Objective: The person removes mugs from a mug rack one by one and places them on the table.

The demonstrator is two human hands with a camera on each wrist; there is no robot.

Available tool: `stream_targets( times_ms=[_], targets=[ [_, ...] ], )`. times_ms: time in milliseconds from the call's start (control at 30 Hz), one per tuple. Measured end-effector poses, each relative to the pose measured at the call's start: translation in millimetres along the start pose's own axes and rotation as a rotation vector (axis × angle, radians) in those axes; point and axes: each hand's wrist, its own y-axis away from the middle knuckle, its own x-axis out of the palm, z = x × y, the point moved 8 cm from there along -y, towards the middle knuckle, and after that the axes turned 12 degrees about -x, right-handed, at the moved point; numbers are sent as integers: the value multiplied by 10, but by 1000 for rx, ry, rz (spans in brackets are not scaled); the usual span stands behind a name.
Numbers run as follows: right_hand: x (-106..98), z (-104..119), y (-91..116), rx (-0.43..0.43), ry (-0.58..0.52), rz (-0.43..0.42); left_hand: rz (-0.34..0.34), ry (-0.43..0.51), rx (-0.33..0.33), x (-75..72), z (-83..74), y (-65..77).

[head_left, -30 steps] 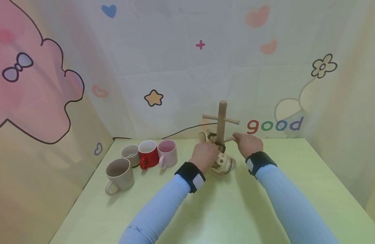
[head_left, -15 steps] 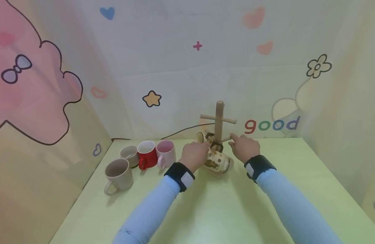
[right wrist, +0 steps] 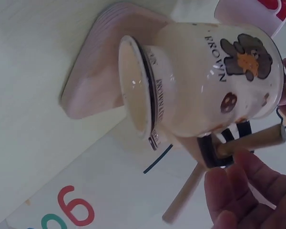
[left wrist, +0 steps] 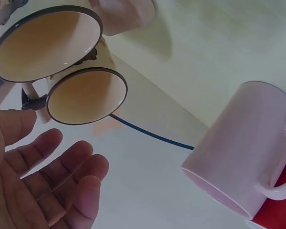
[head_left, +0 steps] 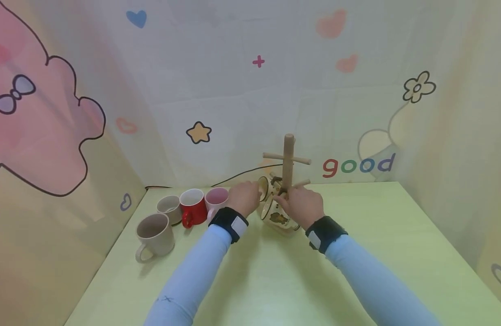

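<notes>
Two cream mugs with brown bear prints hang on a wooden mug tree [head_left: 288, 158], openings facing left. The front mug [right wrist: 190, 90] has its dark handle [right wrist: 210, 151] looped over a peg [right wrist: 260, 140]. My right hand [head_left: 303, 206] is at this mug, thumb extended by its rim and loosely bent fingers beside the handle and peg. My left hand [head_left: 244, 198] is just left of the mugs, with relaxed fingers and nothing in its palm in the left wrist view. Beyond it the rear mug [left wrist: 88, 98] shows its opening.
Left on the pale green table [head_left: 234, 280] stand a pink mug [head_left: 216, 198], a red mug [head_left: 194, 209], a small beige cup [head_left: 169, 208] and a larger beige mug [head_left: 157, 235]. A decorated cloth [head_left: 234, 90] hangs behind. The tree's wooden base [right wrist: 100, 71] lies below the mugs.
My left hand has let go of the front mug and moved left. The right hand has left the right-hand peg and come left to the front mug's handle.
</notes>
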Motion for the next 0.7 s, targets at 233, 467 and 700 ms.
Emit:
stream_targets(
  times_ms=[233,467,700],
  targets=[
    [54,100,-47,-13,46,10,0,-18,-33,-14,45,-11],
    [77,132,-69,-17,40,7,-26,-39,-9,-27,-2,-16],
    [70,149,-60,-25,87,-11,-38,-47,8,-26,-42,-19]
  ],
)
